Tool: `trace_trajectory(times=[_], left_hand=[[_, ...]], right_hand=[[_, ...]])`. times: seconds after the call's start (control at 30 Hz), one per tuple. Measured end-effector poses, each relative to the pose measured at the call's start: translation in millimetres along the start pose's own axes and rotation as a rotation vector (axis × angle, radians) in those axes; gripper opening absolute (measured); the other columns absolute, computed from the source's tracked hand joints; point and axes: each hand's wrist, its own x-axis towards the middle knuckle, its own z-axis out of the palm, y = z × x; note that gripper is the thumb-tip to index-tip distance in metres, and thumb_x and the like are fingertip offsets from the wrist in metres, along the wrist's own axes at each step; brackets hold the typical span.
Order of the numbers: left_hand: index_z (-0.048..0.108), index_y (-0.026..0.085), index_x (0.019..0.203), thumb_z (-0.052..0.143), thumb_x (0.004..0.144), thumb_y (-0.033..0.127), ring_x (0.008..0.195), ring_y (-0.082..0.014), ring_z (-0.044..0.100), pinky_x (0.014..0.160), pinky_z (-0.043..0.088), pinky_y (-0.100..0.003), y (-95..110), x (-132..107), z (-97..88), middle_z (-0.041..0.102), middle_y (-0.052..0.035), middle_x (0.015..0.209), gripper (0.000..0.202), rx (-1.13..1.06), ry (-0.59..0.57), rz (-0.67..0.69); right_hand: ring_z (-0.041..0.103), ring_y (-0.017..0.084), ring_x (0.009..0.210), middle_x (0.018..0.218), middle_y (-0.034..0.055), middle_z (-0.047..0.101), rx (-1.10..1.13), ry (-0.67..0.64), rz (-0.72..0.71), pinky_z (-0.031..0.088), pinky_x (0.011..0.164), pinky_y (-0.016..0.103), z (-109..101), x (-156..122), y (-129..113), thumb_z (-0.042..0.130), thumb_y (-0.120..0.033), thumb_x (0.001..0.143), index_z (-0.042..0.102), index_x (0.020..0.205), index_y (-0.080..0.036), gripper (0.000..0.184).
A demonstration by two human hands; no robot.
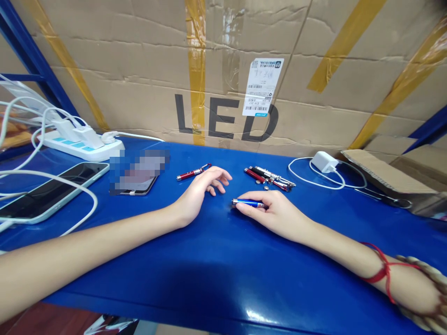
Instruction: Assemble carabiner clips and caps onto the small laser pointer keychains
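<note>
Between the thumb and fingers of my right hand is a slim blue metal penlight with a silver end, held low over the blue table and pointing left. My left hand rests to its left, fingers loosely curved and apart, holding nothing. Just behind my left hand lies a red penlight with a small clasp on one end. Beyond my right hand is a small pile of red and black penlights. Small round silver pieces like button cells lie at the pile's near edge.
A white power strip with plugs and looping cables stands at back left. Two phones lie there, one pale-edged, one dark. At right are a white charger, tweezers and a cardboard box. A large carton backs the table.
</note>
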Motion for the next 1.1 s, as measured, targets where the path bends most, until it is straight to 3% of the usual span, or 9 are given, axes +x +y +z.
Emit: trace_trajectory(times=[0.27,0.63,0.9,1.1], left_hand=[[0.056,0.014,0.079,0.034,0.083,0.032,0.073,-0.0154,0.053,0.062,0.037,-0.024,0.3,-1.0,0.3,0.056,-0.0046,0.083,0.029,0.013,-0.008,0.003],[0.055,0.013,0.081,0.031,0.085,0.032,0.075,-0.0152,0.052,0.063,0.036,-0.024,1.2,-0.7,-0.3,0.055,-0.005,0.085,0.031,0.038,-0.028,-0.001],[0.055,0.014,0.08,0.031,0.085,0.033,0.076,-0.0156,0.051,0.064,0.036,-0.025,0.5,-1.1,-0.6,0.055,-0.0049,0.085,0.031,0.044,-0.026,0.002],[0.053,0.015,0.085,0.028,0.088,0.031,0.077,-0.0163,0.05,0.066,0.036,-0.027,-2.5,-2.1,-3.7,0.053,-0.0046,0.088,0.03,0.125,-0.071,0.061]], right_hand=[[0.062,0.017,0.076,0.089,0.0004,0.068,-0.024,-0.006,0.0,0.048,0.068,0.026,0.8,0.1,1.0,0.049,-0.047,0.084,0.067,0.096,-0.024,0.031],[0.063,0.016,0.08,0.099,0.0008,0.068,-0.087,-0.007,-0.046,0.046,0.072,0.026,-1.5,-1.3,1.1,0.046,-0.043,0.088,0.066,0.105,-0.024,0.033],[0.055,0.011,0.055,0.063,-0.0002,0.063,-0.156,-0.015,-0.028,0.037,0.052,0.021,-2.7,0.0,-2.1,0.027,-0.044,0.094,0.069,0.092,-0.018,0.05],[0.061,0.015,0.093,0.105,-0.0038,0.066,-0.406,0.157,-0.085,0.044,0.074,0.024,-0.8,-0.4,4.8,0.039,-0.033,0.092,0.061,0.109,-0.031,0.028]])
